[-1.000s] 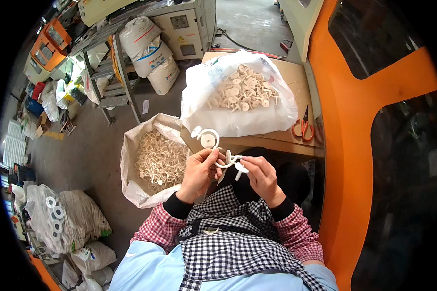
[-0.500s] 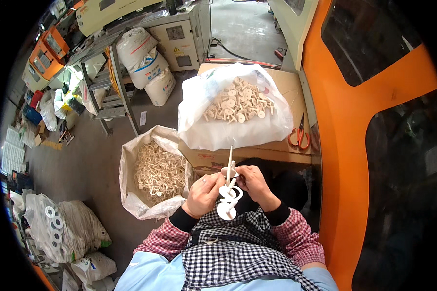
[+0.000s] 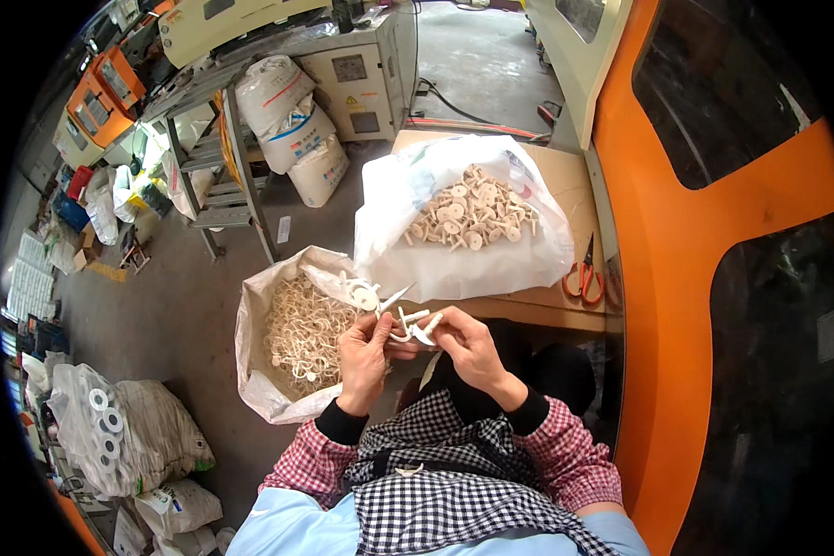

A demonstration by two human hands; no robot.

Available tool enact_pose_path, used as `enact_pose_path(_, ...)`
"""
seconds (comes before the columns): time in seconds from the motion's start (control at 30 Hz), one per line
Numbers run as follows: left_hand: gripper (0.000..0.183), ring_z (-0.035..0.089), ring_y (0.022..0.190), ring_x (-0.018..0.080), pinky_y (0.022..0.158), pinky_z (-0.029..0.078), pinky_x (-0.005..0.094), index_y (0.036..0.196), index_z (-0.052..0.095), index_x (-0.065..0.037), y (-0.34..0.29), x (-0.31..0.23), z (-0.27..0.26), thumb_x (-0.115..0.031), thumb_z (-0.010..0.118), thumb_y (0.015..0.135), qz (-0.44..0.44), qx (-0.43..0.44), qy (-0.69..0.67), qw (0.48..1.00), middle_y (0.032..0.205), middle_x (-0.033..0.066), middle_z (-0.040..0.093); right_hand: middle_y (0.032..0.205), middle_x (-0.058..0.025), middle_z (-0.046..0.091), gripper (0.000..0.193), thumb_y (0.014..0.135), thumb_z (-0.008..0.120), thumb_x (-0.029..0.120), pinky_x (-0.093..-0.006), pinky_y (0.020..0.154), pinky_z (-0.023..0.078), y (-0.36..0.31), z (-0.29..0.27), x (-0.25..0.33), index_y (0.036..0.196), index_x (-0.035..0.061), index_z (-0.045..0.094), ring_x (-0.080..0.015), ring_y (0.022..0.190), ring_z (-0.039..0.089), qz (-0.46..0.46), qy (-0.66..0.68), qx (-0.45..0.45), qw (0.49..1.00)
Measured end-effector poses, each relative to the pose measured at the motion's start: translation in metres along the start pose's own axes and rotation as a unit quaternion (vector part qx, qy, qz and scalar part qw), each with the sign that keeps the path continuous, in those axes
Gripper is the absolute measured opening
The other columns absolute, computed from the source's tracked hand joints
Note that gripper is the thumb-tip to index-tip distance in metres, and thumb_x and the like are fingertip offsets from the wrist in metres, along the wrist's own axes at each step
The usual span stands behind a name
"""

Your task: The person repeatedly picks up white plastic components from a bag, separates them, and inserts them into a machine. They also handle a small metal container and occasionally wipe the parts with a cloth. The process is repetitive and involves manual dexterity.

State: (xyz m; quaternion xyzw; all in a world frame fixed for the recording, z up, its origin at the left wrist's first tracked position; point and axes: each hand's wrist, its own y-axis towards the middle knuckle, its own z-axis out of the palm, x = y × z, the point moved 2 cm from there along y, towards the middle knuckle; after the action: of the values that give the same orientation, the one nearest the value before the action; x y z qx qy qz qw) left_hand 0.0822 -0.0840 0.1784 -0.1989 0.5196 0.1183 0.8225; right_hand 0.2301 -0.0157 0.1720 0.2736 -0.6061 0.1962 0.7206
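Note:
A white moulded plastic cluster (image 3: 365,298) of round discs, stems, a curved runner and a pointed spike is held between my hands. My left hand (image 3: 365,360) pinches it by the runner below the spike. At its other end, my right hand (image 3: 477,357) has thumb and fingers closed on a disc with a ribbed stem (image 3: 425,333); whether this disc is still joined to the runner I cannot tell. Ahead, a white plastic bag (image 3: 473,276) holds a heap of disc-headed pegs (image 3: 468,206). Left of my hands, an open woven sack (image 3: 257,357) holds curly runners (image 3: 296,320).
The plastic bag rests on a cardboard box (image 3: 565,181), with red-handled scissors (image 3: 584,281) at its right. An orange machine panel (image 3: 663,306) stands close on my right. Further left are a metal step stand (image 3: 241,167), stacked full sacks (image 3: 296,139) and more bags (image 3: 153,426).
Both hands have turned the cluster: its discs hung toward me and its spike pointed away; now discs lie to the left and right. The whole view has shifted slightly.

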Motion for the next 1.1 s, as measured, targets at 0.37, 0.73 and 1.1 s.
enact_pose_path(0.37, 0.025, 0.065, 0.062, 0.0172, 0.053, 0.054, 0.0248, 0.089, 0.057, 0.003, -0.008, 0.004, 0.018, -0.021, 0.050, 0.093, -0.077, 0.027, 0.013, 0.997, 0.076, 0.0075, 0.061, 0.106, -0.0175, 0.057, 0.050, 0.073, 0.071, 0.003, -0.0305, 0.073, 0.054, -0.031, -0.007, 0.027, 0.117, -0.0029, 0.047, -0.0251, 0.092, 0.062, -0.257, -0.347, -0.062, 0.900)
enact_pose_path(0.73, 0.022, 0.066, 0.064, 0.0217, 0.056, 0.056, 0.0287, 0.089, 0.054, 0.006, -0.021, 0.004, 0.022, -0.015, 0.049, 0.093, 0.072, 0.050, 0.110, 0.990, 0.078, 0.0127, 0.064, 0.089, -0.0132, 0.059, 0.022, 0.081, 0.059, -0.003, -0.0298, 0.064, 0.051, -0.032, -0.022, 0.027, 0.102, -0.0019, 0.056, -0.0261, 0.077, 0.063, -0.117, -0.246, -0.074, 0.959)
enact_pose_path(1.1, 0.013, 0.064, 0.063, 0.0276, 0.055, 0.050, 0.0322, 0.086, 0.062, -0.002, -0.037, 0.001, 0.026, 0.005, 0.060, 0.076, 0.414, 0.064, 0.459, 0.783, 0.074, 0.0154, 0.063, 0.065, -0.0099, 0.053, 0.022, 0.094, 0.043, 0.015, -0.0314, 0.051, 0.041, -0.033, -0.021, -0.010, 0.079, 0.0001, 0.049, -0.0210, 0.057, 0.054, -0.012, -0.224, -0.151, 0.963)
